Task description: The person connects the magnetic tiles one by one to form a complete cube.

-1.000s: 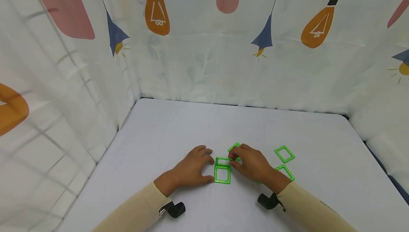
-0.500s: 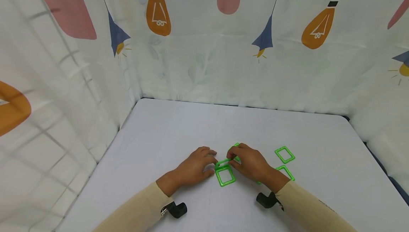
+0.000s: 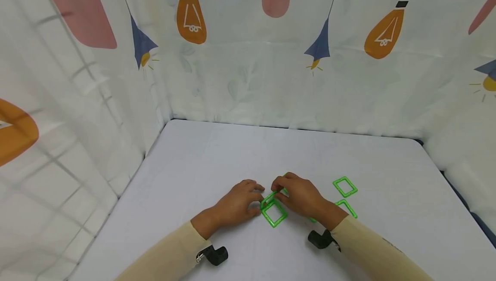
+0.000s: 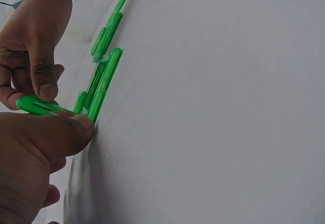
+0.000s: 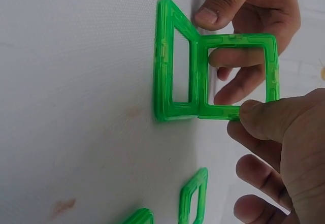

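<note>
Two green square magnetic tiles meet along one edge near the table's middle. One tile (image 5: 162,61) lies flat on the table; the other (image 5: 272,66) stands up from it at an angle. My right hand (image 3: 302,195) pinches the raised tile at its side edge between thumb and index finger, the other fingers loosely bent. At the joined corner, my left hand (image 3: 237,201) has its thumb beside the tiles' edge. In the right wrist view its index finger shows through the raised tile's window, from behind. That hand's grip looks loose.
More green square tiles lie right of my hands: one at the far right (image 3: 339,190) and another (image 3: 350,208) partly hidden by the right wrist. A green piece (image 3: 313,220) peeks out beneath that wrist. The white table (image 3: 217,152) meets a printed curtain (image 3: 248,74) behind.
The joined tiles have turned from square-on to a diamond angle, and the rear tile has tipped up more. My left fingers have moved slightly right to meet them; my right hand shifted slightly left.
</note>
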Demonstrator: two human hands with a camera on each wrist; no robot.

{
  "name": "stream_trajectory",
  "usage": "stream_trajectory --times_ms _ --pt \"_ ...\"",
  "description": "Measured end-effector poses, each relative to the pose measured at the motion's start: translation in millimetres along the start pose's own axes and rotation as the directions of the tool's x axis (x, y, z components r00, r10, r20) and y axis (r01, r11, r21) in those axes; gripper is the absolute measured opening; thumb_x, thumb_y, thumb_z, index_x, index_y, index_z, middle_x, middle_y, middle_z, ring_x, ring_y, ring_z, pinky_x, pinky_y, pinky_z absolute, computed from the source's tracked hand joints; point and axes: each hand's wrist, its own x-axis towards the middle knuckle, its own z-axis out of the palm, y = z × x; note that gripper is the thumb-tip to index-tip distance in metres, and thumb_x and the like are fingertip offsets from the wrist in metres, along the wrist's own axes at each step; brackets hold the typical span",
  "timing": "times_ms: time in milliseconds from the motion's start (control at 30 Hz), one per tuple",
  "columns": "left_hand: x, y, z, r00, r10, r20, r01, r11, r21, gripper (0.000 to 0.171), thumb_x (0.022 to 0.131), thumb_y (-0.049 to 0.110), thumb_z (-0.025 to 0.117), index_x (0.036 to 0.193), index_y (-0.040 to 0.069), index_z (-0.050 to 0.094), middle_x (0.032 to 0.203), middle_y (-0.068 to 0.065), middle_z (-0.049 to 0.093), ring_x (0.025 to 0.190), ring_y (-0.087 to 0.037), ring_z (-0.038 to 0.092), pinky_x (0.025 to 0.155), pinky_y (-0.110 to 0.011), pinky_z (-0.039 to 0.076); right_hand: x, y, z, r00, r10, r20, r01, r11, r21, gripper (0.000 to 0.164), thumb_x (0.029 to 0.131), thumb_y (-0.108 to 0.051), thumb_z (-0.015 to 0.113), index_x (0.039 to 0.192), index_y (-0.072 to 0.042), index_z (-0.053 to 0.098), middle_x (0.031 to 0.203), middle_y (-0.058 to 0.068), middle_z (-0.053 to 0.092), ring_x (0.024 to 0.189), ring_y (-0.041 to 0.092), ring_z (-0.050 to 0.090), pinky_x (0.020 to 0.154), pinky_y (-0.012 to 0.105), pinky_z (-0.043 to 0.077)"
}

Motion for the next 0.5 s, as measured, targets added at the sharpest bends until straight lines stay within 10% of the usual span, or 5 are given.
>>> stream_trajectory --times_ms 500 --pt "0.7 -0.1 0.9 1.0 0.012 0.001 -0.012 1.0 0.007 0.014 0.089 0.024 0.082 0.101 0.018 0.078 0.13 0.0 0.062 0.126 -0.02 0.054 0.108 -0.04 0.043 6.0 -0.8 -0.3 0.998 -0.061 0.011 0.06 0.997 0.046 0.019 0.092 -0.017 0.079 0.107 -0.024 0.069 0.108 -0.009 0.066 0.102 0.01 0.064 0.077 0.028 0.055"
